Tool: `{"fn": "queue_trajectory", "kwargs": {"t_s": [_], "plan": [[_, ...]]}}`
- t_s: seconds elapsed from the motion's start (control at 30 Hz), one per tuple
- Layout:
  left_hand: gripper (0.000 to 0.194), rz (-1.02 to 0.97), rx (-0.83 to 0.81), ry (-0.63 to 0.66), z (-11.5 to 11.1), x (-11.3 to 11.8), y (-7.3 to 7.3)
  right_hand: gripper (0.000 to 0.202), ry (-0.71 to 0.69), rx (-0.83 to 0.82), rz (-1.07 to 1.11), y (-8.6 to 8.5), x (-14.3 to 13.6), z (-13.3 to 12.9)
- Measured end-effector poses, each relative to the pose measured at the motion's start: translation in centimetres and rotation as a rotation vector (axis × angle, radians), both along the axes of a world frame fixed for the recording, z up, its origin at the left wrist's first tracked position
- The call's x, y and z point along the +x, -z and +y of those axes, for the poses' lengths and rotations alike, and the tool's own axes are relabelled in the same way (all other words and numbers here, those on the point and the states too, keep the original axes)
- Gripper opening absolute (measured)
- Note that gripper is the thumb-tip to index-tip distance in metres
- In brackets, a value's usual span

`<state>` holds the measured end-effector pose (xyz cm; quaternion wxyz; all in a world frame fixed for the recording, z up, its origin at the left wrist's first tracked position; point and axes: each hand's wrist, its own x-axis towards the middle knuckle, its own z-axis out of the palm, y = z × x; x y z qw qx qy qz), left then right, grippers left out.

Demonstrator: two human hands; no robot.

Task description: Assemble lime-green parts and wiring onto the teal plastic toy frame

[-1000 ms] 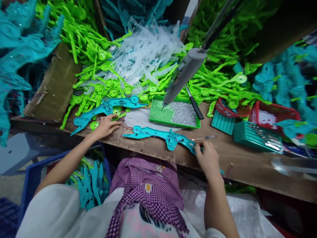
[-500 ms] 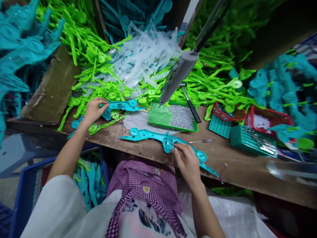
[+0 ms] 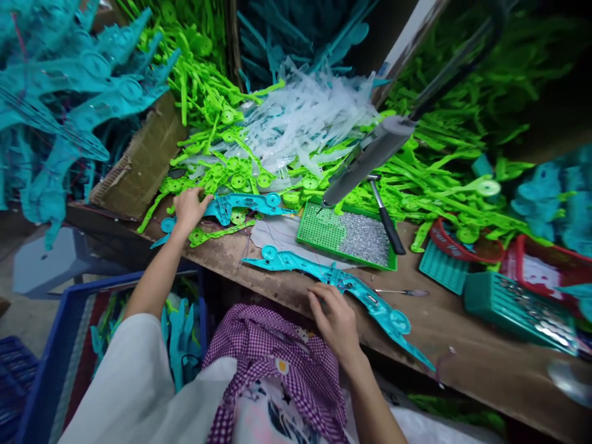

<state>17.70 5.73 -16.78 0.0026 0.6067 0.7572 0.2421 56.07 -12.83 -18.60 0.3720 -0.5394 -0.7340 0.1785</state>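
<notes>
A long teal plastic part (image 3: 365, 297) lies along the front of the wooden bench (image 3: 467, 357). My right hand (image 3: 333, 319) rests on its middle, fingers curled over its near edge. A second teal part (image 3: 245, 203) lies further back at the left. My left hand (image 3: 189, 208) grips its left end, beside several green plastic pieces (image 3: 217, 232). A thin screwdriver (image 3: 402, 292) lies on the bench right of the front teal part.
A green tray of small screws (image 3: 345, 233) sits behind the front part, with a hanging grey power driver (image 3: 370, 161) and a hammer (image 3: 386, 216) over it. Heaps of green, clear and teal parts fill the back. Small baskets (image 3: 513, 305) stand right. A blue crate (image 3: 69, 345) is below left.
My right hand slid left along the front teal part, from its right end to its middle. My left hand went from the bench edge to the rear teal part and took hold of it.
</notes>
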Motion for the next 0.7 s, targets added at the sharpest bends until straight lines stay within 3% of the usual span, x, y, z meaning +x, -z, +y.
{"fn": "queue_trajectory", "kwargs": {"t_s": [0.17,0.27,0.37,0.4,0.47,0.57,0.63,0.7], "plan": [[0.021,-0.034,-0.004,0.021,1.9,0.2,-0.1,0.011,-0.014,0.026,-0.003,-0.7,-0.5,-0.7],[0.020,-0.047,0.199,0.077,2.7,0.0,-0.3,0.011,-0.003,0.040,0.051,-2.5,-1.1,-1.1],[0.022,-0.035,0.455,0.138,2.5,1.3,-1.5,0.020,-0.024,0.173,0.092,-4.9,-2.6,-0.1],[0.023,-0.003,0.496,0.201,1.9,2.3,-2.2,0.027,-0.016,0.236,0.094,-5.6,-3.0,0.6],[0.023,0.109,0.483,0.459,-0.4,4.5,-3.7,0.042,0.042,0.312,0.062,-6.6,-3.3,1.7],[0.028,0.294,0.368,1.058,-5.3,7.7,-5.4,0.056,0.011,0.239,-0.064,-6.9,-2.6,2.0],[0.030,0.282,0.316,1.238,-8.2,9.0,-5.5,0.047,-0.132,0.097,-0.129,-6.3,-1.8,1.0],[0.031,0.216,0.276,1.254,-10.2,9.7,-4.8,0.033,-0.196,-0.080,-0.089,-5.4,-1.2,-0.3]]}}
